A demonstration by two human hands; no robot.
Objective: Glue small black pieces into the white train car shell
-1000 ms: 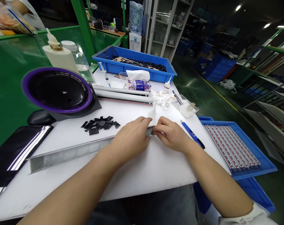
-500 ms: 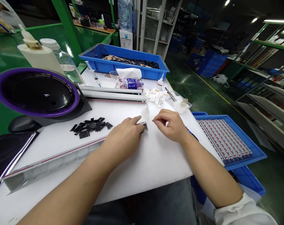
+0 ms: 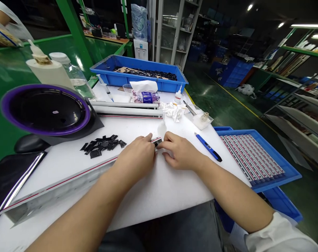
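Observation:
A long pale metal profile with a red stripe [image 3: 66, 182] lies slantwise across the white table. My left hand [image 3: 138, 159] is closed around it near its far right end. At that end, the fingertips of my right hand [image 3: 178, 150] touch the dark opening; whether a small part is between them is hidden. Just behind the fingers stands a white squeeze bottle [image 3: 162, 128]. Left of my left hand lies a loose pile of small black pieces [image 3: 102, 145]. A blue utility knife [image 3: 208, 147] rests to the right of my right hand.
Two more profiles [image 3: 129, 112] lie behind the pile, beside a purple-rimmed black round device [image 3: 47, 110]. Farther back are a tissue pack [image 3: 145, 97], crumpled tissue [image 3: 174, 111] and a blue bin [image 3: 145, 82]. A blue tray [image 3: 287, 176] of striped strips stands right of the table.
My right hand has moved left and down onto the profile's end, closing the gap to my left hand. The blue knife, mostly covered before, now shows fully.

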